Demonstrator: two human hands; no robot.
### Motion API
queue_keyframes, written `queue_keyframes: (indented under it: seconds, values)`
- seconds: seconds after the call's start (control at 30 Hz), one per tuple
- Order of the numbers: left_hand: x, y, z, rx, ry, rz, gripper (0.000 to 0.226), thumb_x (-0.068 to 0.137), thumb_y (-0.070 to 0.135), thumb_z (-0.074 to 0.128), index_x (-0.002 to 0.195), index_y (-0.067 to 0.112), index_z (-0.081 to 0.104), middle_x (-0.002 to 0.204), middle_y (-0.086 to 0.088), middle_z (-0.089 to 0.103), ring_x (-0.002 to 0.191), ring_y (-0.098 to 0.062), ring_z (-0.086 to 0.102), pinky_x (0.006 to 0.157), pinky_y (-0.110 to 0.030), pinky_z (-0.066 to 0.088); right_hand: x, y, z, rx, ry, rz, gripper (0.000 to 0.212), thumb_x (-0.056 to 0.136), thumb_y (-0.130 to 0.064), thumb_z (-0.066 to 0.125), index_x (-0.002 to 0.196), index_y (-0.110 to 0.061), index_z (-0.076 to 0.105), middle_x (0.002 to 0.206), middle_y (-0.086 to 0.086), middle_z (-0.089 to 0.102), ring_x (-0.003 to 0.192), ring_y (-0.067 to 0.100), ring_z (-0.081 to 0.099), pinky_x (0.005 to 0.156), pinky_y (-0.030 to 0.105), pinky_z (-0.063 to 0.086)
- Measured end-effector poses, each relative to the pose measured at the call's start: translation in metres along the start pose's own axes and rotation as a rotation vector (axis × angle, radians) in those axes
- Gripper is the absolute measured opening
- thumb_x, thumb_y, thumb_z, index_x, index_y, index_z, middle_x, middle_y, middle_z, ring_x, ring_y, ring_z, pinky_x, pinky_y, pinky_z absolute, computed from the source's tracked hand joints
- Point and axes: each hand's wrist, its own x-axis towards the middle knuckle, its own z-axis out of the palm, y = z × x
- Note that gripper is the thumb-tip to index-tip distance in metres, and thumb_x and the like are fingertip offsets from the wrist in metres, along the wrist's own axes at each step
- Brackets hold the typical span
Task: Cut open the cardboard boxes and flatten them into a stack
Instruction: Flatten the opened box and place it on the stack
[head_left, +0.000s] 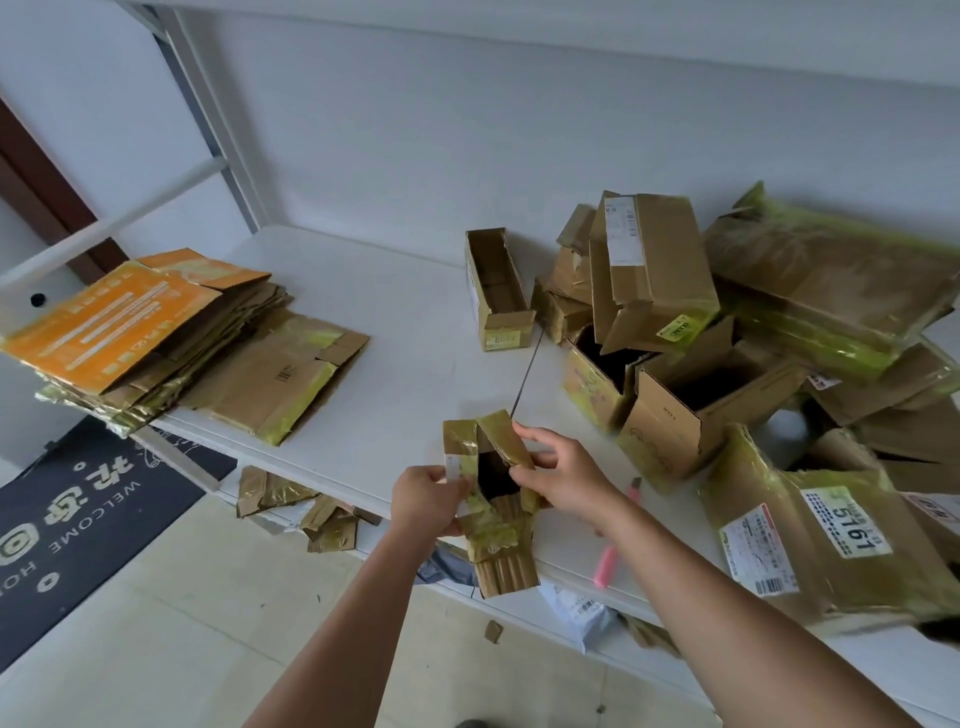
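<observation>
Now both hands, left hand (423, 493) and right hand (558, 467), pinching small taped brown cardboard box (498, 499) over white table (415, 332) front edge; could slip, drop off.

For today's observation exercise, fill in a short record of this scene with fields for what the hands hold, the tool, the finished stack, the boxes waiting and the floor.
left hand: left hand grips the taped side of the small box
right hand: right hand pulls at its top flap
tool: pink cutter lies on the white table, partly hidden by the right forearm
finished stack: flattened stack at the table's left end, orange sheet on top
boxes waiting: pile of boxes on the right, several open
floor: cardboard scraps under the table edge
</observation>
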Motion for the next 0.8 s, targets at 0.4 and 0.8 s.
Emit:
queue_keyframes:
  seconds: [0.4, 0.8]
  values:
    - [-0.033, 0.015, 0.019, 0.334, 0.185, 0.471, 0.024, 0.097, 0.01, 0.047, 0.102, 0.018, 0.07, 0.067, 0.002, 0.063, 0.055, -0.012, 0.055, 0.046, -0.021, 0.037, -0.03, -0.027, -0.026, 0.145, 0.058, -0.138, 0.07, 0.072, -0.034, 0.084, 0.128, -0.033, 0.042, 0.125, -0.011, 0.06, 0.099, 0.001, 0.067, 0.076, 0.019, 0.056]
    - [-0.04, 0.009, 0.031, 0.369, -0.013, 0.649, 0.077, 0.097, 0.022, 0.059, 0.155, 0.042, 0.013, 0.111, 0.007, 0.062, 0.091, -0.02, 0.064, 0.08, -0.032, 0.053, -0.037, -0.01, -0.01, -0.245, 0.385, -0.314, 0.042, 0.072, -0.015, 0.087, 0.107, -0.011, 0.064, 0.102, 0.001, 0.071, 0.092, 0.014, 0.069, 0.078, 0.025, 0.059]
